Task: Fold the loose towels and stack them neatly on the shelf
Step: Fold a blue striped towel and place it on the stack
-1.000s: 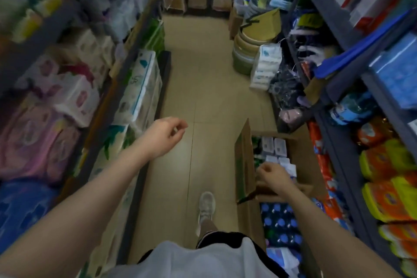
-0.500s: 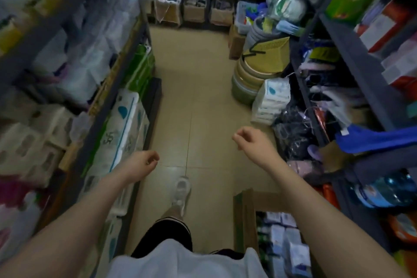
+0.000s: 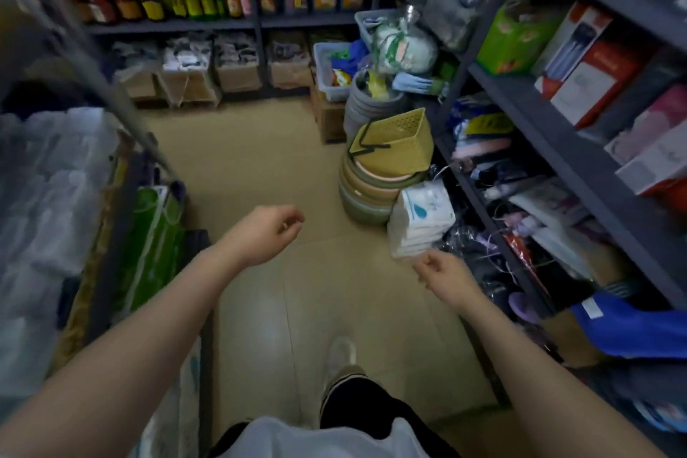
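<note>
**Both hands empty in the shop aisle, no loose towel in either**

Head view, the only one here. The person stands in a narrow aisle on a tan tiled floor, both bare forearms stretched out ahead. The left hand hangs in the air at about 11 o'clock from the body, fingers loosely curled inward, holding nothing. The right hand is at roughly 1 o'clock, fingers also loosely curled with nothing in them, just beside a white plastic-wrapped pack with a blue drop logo that leans against a stack of round green and tan plastic basins. Whether the fingertips actually touch that pack, I can't tell.

A yellow perforated plastic basket sits tilted on top of the basins. At 2 to 3 o'clock runs a dark grey metal shelf, and its lower level is stuffed with folded and bagged cloth items, too blurry to say which are towels. A white sneaker is planted at 12 o'clock, close in.
</note>
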Demonstrator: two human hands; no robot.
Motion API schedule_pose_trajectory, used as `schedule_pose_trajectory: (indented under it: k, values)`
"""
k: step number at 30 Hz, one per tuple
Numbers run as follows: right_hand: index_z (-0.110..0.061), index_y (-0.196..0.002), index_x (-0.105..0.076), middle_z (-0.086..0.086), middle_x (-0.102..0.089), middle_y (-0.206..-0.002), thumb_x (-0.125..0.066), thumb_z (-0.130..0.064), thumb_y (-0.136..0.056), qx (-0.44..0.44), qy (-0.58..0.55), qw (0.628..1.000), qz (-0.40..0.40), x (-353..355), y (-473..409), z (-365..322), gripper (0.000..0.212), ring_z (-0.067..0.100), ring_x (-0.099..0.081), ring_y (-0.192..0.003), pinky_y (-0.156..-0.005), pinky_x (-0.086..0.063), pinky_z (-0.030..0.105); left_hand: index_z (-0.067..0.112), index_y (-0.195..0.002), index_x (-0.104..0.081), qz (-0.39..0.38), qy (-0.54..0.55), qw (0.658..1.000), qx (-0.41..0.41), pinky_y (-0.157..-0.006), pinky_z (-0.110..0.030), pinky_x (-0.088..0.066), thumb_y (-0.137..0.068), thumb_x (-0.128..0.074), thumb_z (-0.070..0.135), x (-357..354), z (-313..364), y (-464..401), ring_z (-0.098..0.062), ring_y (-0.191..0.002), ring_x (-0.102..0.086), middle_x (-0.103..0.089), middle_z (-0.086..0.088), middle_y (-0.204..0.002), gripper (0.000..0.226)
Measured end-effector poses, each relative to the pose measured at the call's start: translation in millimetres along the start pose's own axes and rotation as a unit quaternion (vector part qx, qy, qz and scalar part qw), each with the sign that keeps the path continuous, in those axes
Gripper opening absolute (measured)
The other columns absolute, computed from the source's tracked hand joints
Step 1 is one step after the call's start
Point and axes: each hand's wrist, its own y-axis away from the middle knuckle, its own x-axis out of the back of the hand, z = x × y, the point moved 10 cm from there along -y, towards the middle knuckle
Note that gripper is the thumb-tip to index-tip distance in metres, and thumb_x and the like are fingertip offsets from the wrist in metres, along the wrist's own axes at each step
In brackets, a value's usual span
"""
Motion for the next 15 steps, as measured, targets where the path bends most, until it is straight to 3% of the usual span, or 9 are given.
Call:
schedule_pose_trajectory:
  k: [5,10,15]
  values:
    - [-0.011,-0.074,-0.058,0.005,-0.064,-0.075,-0.053,-0.019,-0.089,-0.031,-0.025,0.999,0.034,42.1,-99.5,8.5,0.018,0.026,-0.06,-0.078,-0.075,-0.048,0.035,0.011,-0.111,-0.062,0.008,0.002,0.997,-0.08,-0.074,-0.026,-0.045,-0.092,-0.052,0.019,20.5,33.3,-131.8,-0.022,-0.085,-0.061,-0.066,-0.005,-0.099,0.022]
    - [-0.011,-0.076,-0.06,-0.001,-0.064,-0.072,-0.053,-0.022,-0.088,-0.041,-0.017,0.997,0.063,98.6,-192.5,-3.6,0.018,0.022,-0.062,-0.074,-0.065,-0.046,0.03,0.012,-0.121,-0.053,-0.022,0.005,0.995,-0.094,-0.068,-0.026,-0.04,-0.091,-0.052,0.014,22.6,41.1,-254.5,-0.017,-0.07,-0.055,-0.061,0.001,-0.08,0.03]
    - [-0.018,-0.075,-0.059,-0.001,-0.065,-0.071,-0.052,-0.028,-0.088,-0.024,-0.039,0.992,0.119,163.4,-251.6,-36.3,0.018,0.015,-0.06,-0.068,-0.063,-0.045,0.028,0.012,-0.117,-0.056,-0.073,-0.04,0.992,-0.095,-0.074,-0.031,-0.044,-0.092,-0.05,0.018,8.3,34.6,-369.7,-0.028,-0.085,-0.062,-0.067,-0.008,-0.091,0.026]
